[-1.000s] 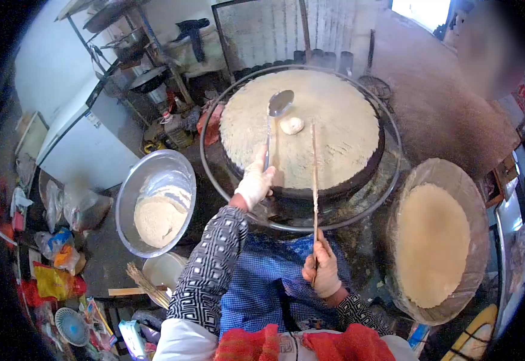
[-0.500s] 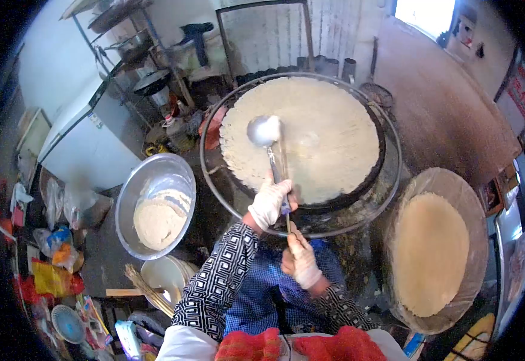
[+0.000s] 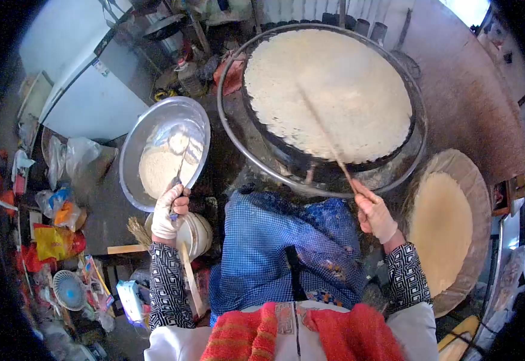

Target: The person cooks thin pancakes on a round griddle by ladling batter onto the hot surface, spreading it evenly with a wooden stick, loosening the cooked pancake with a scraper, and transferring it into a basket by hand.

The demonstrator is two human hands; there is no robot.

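My left hand [image 3: 169, 210], in a whitish glove, grips the handle of a ladle [image 3: 181, 155]. The ladle's scoop is down inside a silver metal basin [image 3: 129, 159], over pale batter [image 3: 156, 174]. In my right hand [image 3: 375, 215], also gloved with fingertips bare, is a thin wooden stick [image 3: 325, 133]. It reaches out over a large round griddle [image 3: 267, 127], and its far end is blurred above the pale sheet of batter [image 3: 365, 78]. Whether the stick touches the sheet, I cannot tell.
A metal hoop [image 3: 231, 129] surrounds the griddle. To the right, a lined basket [image 3: 476, 216] holds flat round pancakes [image 3: 443, 234]. A white bucket [image 3: 197, 236] and a straw brush [image 3: 137, 231] stand below the metal basin. Bags and packets [image 3: 58, 240] crowd the far left.
My hands have moved apart. The left took the ladle from above the griddle into the metal basin; the right moved rightward with the stick. The camera view has tilted down.
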